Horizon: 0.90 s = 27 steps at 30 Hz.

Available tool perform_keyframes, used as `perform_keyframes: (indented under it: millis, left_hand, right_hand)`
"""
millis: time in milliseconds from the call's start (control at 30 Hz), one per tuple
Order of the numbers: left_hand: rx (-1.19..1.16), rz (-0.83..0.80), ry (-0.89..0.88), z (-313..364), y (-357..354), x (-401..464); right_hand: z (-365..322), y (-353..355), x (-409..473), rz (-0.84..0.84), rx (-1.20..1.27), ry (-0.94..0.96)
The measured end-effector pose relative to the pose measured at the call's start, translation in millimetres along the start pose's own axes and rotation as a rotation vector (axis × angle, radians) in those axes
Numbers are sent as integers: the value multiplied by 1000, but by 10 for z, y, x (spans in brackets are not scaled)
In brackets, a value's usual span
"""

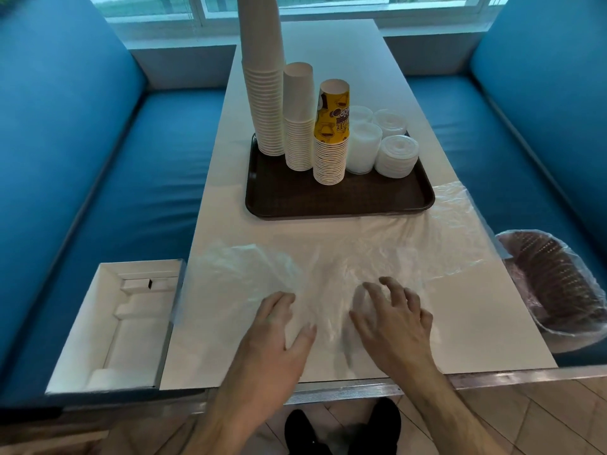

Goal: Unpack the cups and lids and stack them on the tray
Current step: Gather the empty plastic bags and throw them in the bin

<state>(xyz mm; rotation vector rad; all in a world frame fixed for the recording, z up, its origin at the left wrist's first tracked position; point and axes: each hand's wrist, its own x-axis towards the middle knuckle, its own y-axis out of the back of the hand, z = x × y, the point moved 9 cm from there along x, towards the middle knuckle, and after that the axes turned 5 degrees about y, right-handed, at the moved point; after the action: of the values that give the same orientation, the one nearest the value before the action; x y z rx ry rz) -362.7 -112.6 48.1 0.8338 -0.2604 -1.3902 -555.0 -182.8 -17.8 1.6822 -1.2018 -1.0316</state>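
my left hand (277,326) lies flat on the empty clear plastic wrap (345,274) near the front edge of the table (492,323), fingers straight, pressing the film down so it does not slide. my right hand (392,318) sits just beside it with fingers arched and spread, fingertips on the same film; i judge it is gathering the sheet, but it has nothing pinched that i can tell. the wrap spreads across the front half of the tabletop and trails up toward the right edge, beside the tray's front right corner.

the brown tray (338,198) sits in the middle of the tabletop. along its back left side stand three upside-down columns: the tall white cup stack (264,93) running out of view at the top, a shorter white cup stack (299,119), and the yellow printed cup stack (331,136) nearest the front. to their right, toward the tray's back right corner, are the clear lids (395,156) in low piles, set touching each other. the front strip of the tray is bare.

off the right edge, on the blue bench (98,159), a bagged sleeve of brown items (555,284) lies unopened; i judge that is the next pack. off the left front corner sits an open white box (111,326).
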Motion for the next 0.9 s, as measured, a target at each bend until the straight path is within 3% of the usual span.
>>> perform_keyframes:
  millis: [67,133,167,333,500,700,900]
  left_hand:
    - [22,-12,-57,149,-107,-13]
    - [75,-35,-99,293,-258,16]
    - [114,-48,-125,364,-348,46]
    - [297,-96,-257,596,-793,170]
    - [426,-105,-336,621,-958,213]
    - [494,-69,-132,221,-729,437]
    - [598,-75,0,-43,-659,670]
  right_hand:
    - [-62,76,24,26,312,-26]
    - [-163,83,74,-58,775,-96]
    - [-218,102,117,-97,890,-116]
    - [-203,163,403,-109,923,-142]
    - [228,181,581,15,962,-278]
    - [704,176,625,71,974,-395]
    - [844,177,711,35,847,-373]
